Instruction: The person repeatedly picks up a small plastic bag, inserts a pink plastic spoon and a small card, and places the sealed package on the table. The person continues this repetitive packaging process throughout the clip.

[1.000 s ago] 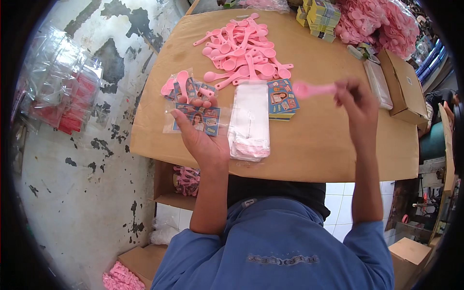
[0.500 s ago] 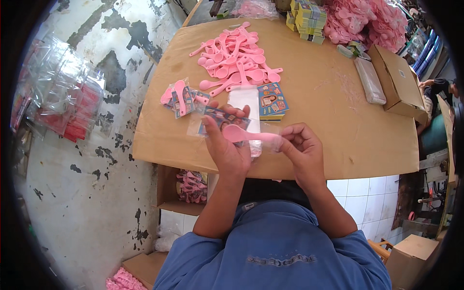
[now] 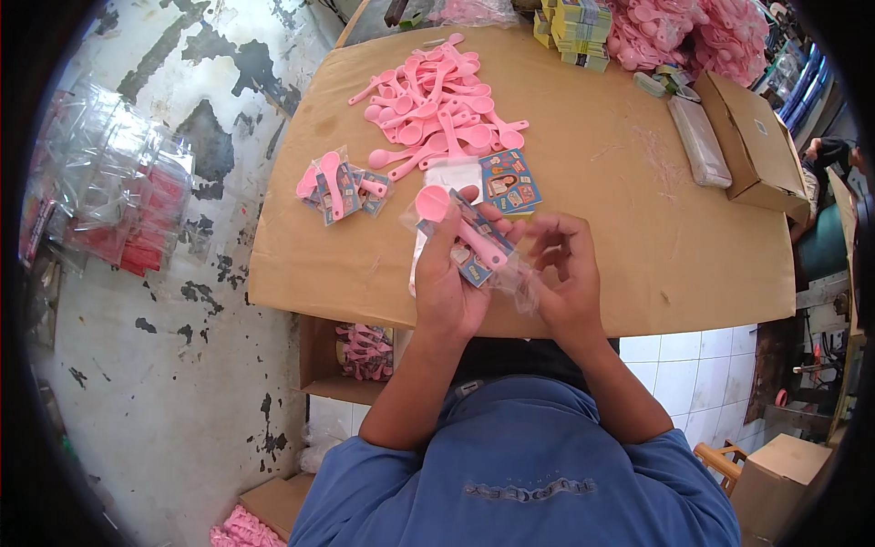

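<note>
My left hand [image 3: 447,292] is closed around a clear plastic bag [image 3: 521,284] containing a pink measuring spoon [image 3: 480,242] and a blue printed card [image 3: 476,270]. The spoon's bowl points up and left, its handle toward my right hand. At the bag's loose end, my right hand [image 3: 570,278] has its thumb against the film, fingers curled. Beneath my left hand lies a stack of white sleeves [image 3: 456,173], partly hidden. Beside it is a stack of blue cards [image 3: 510,180]. Filled bags [image 3: 334,187] with spoons and cards lie to the left.
A heap of pink spoons [image 3: 437,105] covers the table's [image 3: 620,228] far middle. Bundled cards [image 3: 581,32], bulk pink spoons [image 3: 652,36] and a cardboard box [image 3: 752,150] stand far right. Plastic packs [image 3: 118,182] hang at left. An open box [image 3: 316,351] sits below the table edge.
The spoon has gone from lying across, gripped through film by my right hand, to a slant over the card in my left hand. My right fingers have shifted to the bag's end.
</note>
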Motion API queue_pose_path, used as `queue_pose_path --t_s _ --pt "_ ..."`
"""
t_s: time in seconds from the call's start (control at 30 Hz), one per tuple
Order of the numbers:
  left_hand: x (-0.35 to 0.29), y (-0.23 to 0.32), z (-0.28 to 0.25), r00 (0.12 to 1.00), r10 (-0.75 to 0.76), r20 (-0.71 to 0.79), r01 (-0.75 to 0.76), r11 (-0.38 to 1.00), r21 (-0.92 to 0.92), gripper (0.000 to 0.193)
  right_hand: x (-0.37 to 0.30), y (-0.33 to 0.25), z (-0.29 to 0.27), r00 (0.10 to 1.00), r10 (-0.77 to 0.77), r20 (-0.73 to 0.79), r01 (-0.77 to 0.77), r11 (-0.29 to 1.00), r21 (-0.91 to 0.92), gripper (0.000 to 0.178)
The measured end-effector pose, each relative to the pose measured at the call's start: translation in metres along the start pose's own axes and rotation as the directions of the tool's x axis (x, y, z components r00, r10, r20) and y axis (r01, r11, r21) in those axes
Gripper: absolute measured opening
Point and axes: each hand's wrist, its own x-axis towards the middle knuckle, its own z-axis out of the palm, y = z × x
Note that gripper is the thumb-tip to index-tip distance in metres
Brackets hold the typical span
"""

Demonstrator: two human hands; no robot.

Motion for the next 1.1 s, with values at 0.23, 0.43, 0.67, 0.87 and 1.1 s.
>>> queue_pose_path --t_s 0.23,0.43,0.67,0.87,1.1 --pt "0.007 0.018 0.01 0.993 -0.114 0.032 0.114 0.994 0.006 0.045 0.017 -0.014 -0.049 0.742 -0.484 0.464 0.594 0.796 -0.119 0.034" --pt "0.008 0.013 0.014 0.965 -0.258 0.054 0.257 0.966 0.015 0.049 0.034 -0.028 -0.044 0.853 -0.344 0.392 0.508 0.722 -0.47 0.03" --pt "0.006 0.003 0.018 0.953 -0.29 0.085 0.275 0.948 0.158 0.057 0.041 -0.04 -0.046 0.81 -0.418 0.411 0.535 0.815 -0.225 0.034" --pt "0.001 0.004 0.029 0.956 -0.192 0.22 0.049 0.85 0.525 0.052 0.031 -0.047 -0.048 0.969 0.092 0.229 -0.067 0.991 -0.115 0.046" --pt "-0.006 -0.003 0.035 0.989 -0.114 0.095 0.009 0.688 0.725 0.045 0.021 -0.026 -0.047 0.993 0.092 0.072 -0.09 0.996 -0.019 0.049"
